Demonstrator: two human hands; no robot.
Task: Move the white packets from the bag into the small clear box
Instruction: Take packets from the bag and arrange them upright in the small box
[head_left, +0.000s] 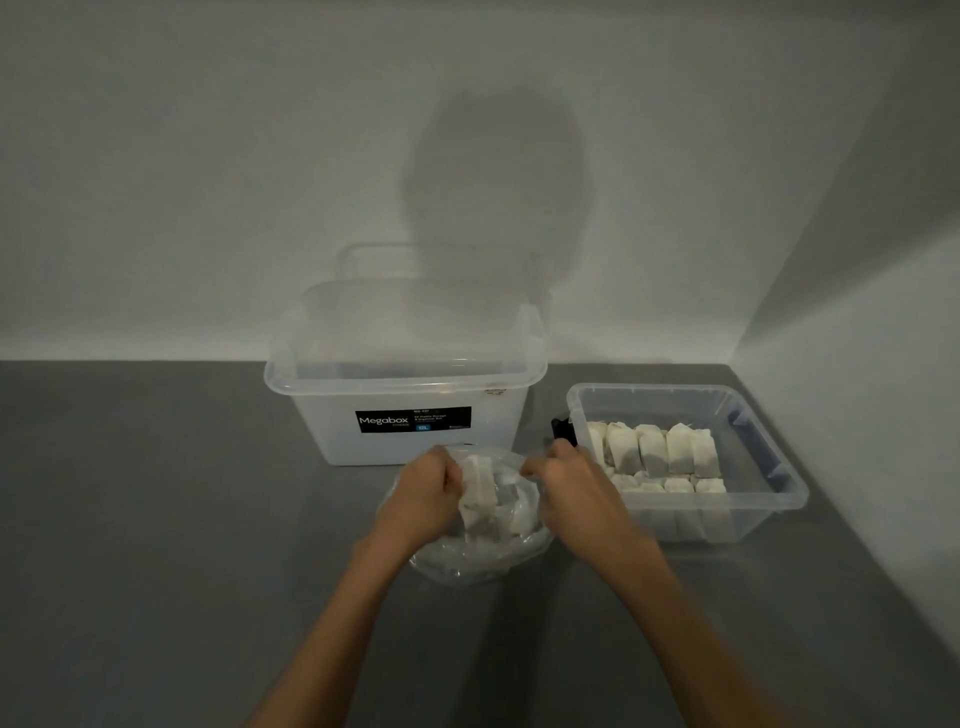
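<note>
From the head view we see both hands at the clear bag on the grey table; the right hand pinches the bag's rim; the left hand is curled on the opposite rim, perhaps on a packet too, as blur hides which; white packets remain inside, while 2 rows of packets stand in the small clear box just right; they look light, soft and crushable, so we would pinch 1 gently by its flat sides

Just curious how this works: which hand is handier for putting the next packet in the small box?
Probably the right hand: it holds the clear bag beside the small clear box; the left hand would reach across.
</note>
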